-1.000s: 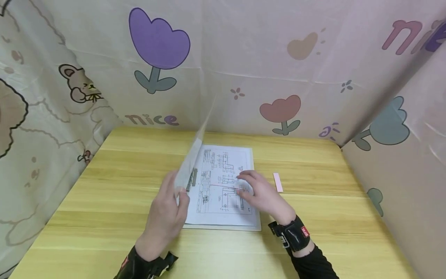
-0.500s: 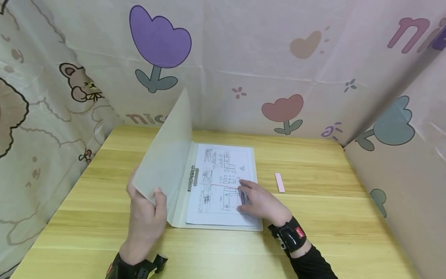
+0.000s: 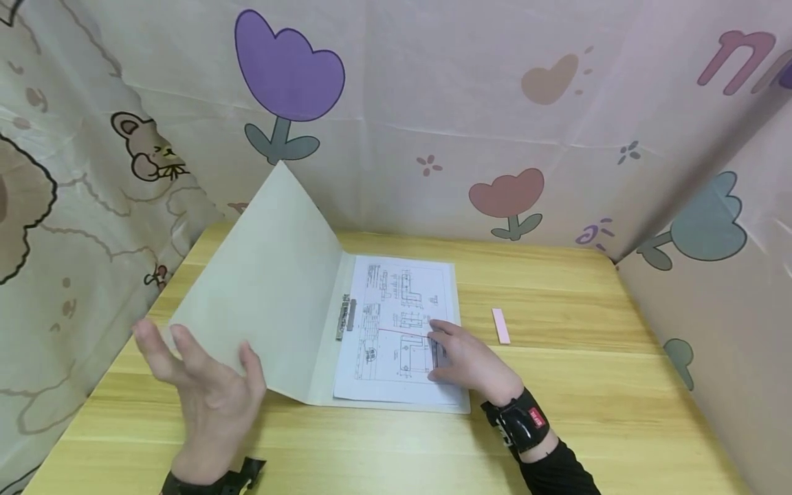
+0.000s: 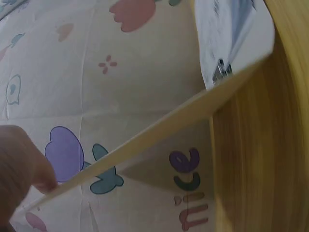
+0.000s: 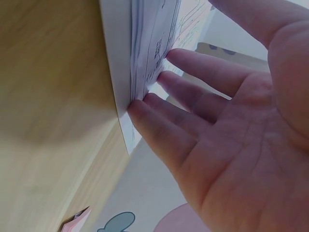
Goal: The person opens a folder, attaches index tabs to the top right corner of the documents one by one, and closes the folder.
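A pale file folder (image 3: 324,381) lies on the table with its cover (image 3: 266,289) raised and tilted to the left. A metal clip (image 3: 342,317) sits by its spine, beside a stack of papers (image 3: 408,386) whose top sheet bears a technical drawing. My left hand (image 3: 213,405) is at the cover's near-left edge with its fingers spread; the left wrist view has one digit (image 4: 41,174) against that edge. On the right, the fingertips of my right hand (image 3: 470,361) rest on the papers. From the right wrist, this hand (image 5: 231,130) appears with fingers extended to the sheets' edges.
A small pink strip (image 3: 500,326) lies on the wooden table (image 3: 557,385) right of the folder. Printed cloth (image 3: 396,82) hangs behind the table and along both sides.
The folder's cover has swung open to the left. My left hand moved left with it and its fingers have spread from their grip. The right hand settled slightly lower on the papers.
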Demonstrator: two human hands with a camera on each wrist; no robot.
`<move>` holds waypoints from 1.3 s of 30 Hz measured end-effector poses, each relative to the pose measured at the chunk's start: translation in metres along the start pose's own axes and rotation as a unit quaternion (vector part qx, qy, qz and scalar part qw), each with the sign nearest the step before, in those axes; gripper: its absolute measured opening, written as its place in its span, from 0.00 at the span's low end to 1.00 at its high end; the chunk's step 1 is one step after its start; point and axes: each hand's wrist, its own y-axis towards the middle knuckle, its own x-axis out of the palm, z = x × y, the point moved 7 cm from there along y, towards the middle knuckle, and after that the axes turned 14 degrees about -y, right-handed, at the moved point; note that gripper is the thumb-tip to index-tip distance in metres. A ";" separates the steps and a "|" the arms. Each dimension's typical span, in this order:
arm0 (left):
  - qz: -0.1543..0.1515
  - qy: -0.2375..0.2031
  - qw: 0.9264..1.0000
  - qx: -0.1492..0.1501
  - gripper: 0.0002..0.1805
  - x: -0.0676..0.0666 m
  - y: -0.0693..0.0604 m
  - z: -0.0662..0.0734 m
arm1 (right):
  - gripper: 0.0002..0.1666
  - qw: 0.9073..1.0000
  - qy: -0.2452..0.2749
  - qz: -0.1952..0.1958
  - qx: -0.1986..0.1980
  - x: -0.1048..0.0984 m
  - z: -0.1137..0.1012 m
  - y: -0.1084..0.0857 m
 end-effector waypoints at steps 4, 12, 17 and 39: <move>-0.059 0.089 0.994 0.005 0.52 0.000 0.002 -0.005 | 0.43 1.000 0.002 0.003 0.003 0.000 0.001 0.000; -0.343 0.135 0.922 -0.121 0.49 0.009 -0.019 -0.035 | 0.44 1.000 0.008 0.002 0.020 -0.001 0.005 -0.001; -0.425 0.127 0.878 -0.176 0.46 0.019 -0.038 -0.051 | 0.44 0.999 0.015 0.003 0.029 -0.001 0.008 -0.002; -0.604 0.162 0.721 -0.298 0.27 0.039 -0.077 -0.090 | 0.43 0.999 0.031 -0.005 0.037 -0.006 0.023 -0.001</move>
